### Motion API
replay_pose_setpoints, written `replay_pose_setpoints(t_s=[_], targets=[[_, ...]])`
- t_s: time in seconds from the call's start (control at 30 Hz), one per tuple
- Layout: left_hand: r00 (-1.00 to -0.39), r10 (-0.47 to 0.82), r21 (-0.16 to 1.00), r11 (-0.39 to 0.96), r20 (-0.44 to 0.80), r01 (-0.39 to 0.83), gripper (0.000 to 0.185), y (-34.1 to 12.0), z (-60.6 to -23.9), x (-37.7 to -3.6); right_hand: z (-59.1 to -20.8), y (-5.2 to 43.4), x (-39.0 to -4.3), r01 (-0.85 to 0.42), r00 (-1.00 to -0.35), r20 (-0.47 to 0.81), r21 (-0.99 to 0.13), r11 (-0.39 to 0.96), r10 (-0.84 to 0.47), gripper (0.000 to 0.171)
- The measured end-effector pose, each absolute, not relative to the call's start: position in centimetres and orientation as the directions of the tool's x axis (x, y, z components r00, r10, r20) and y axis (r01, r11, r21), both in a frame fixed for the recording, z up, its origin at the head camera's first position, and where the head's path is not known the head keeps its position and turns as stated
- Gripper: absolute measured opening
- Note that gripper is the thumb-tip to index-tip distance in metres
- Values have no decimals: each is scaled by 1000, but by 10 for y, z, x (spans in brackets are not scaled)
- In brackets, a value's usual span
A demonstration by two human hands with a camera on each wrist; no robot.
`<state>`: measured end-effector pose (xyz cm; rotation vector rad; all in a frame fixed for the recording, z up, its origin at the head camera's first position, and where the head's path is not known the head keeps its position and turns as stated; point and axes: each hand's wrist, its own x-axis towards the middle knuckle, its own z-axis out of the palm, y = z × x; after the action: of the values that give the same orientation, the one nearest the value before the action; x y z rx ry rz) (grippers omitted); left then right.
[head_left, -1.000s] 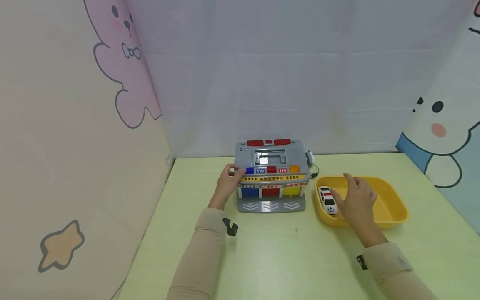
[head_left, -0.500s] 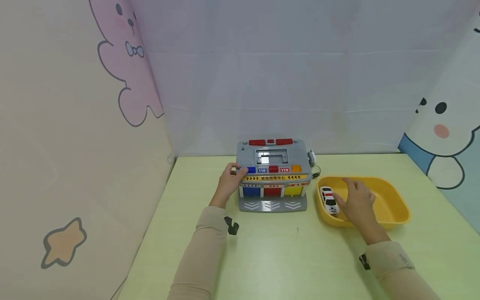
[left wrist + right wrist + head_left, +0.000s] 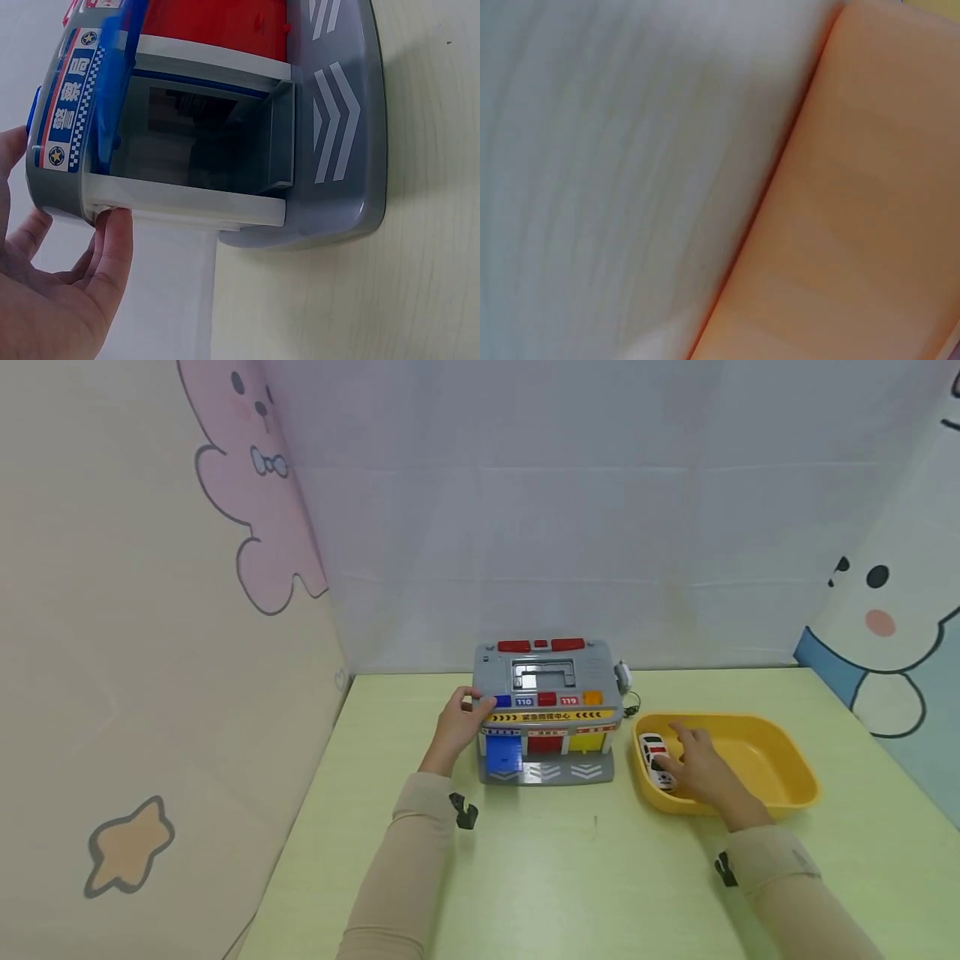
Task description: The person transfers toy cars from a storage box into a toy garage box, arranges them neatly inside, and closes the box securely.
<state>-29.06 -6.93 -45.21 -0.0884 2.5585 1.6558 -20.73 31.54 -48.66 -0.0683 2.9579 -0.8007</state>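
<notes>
A grey toy emergency station [image 3: 487,672] stands at the back of the table, with blue, red and yellow doors along its front. My left hand [image 3: 456,724] grips its left end, thumb on the blue button and fingers under the roof edge. The blue door [image 3: 120,75] is swung up in the left wrist view, showing a dark bay behind it. My right hand [image 3: 705,768] reaches into a yellow tray [image 3: 757,760], fingers spread over a white toy police car [image 3: 651,745]. The thumb overlaps the car; whether it touches cannot be told.
A white handset [image 3: 623,677] with a coiled cord [image 3: 632,706] hangs on the station's right side, near the tray. Behind the table [image 3: 555,885] rises a pale cloth wall [image 3: 525,527]. The tray's outer wall [image 3: 855,187] fills much of the right wrist view.
The blue door has swung out and up from its shut position. My right hand has lowered and shifted left over the car. My left hand keeps its place on the station.
</notes>
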Motion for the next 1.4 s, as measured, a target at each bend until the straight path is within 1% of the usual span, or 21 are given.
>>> replay_pose_setpoints(t_s=[0.1,0.43,0.63,1.03,1.17,1.3,1.4], targets=[[-993,-2,906,410,-114,-105,43,-70,-453,-292,-488,316,-210,-45,-991,-84,-498,866,-100,74],[-992,-19,914,388,-121,-119,46,-70,-454,-292,-493,315,-213,-100,-985,-70,-502,859,-155,68],[-994,-12,922,373,-111,-108,46,-71,-455,-291,-496,319,-216,-103,-978,-102,-525,845,-183,72],[-995,32,943,323,-99,-83,45,-76,-459,-290,-503,330,-226,-87,-967,-140,-608,789,-214,80],[-993,45,953,291,-107,-89,45,-78,-461,-290,-505,333,-228,-89,-962,-136,-667,740,-238,83],[-992,60,961,263,-108,-89,46,-79,-464,-290,-503,335,-230,-62,-956,-156,-718,693,-247,87],[-992,71,966,244,-106,-86,46,-80,-466,-289,-501,334,-230,-31,-952,-192,-716,697,-240,88]])
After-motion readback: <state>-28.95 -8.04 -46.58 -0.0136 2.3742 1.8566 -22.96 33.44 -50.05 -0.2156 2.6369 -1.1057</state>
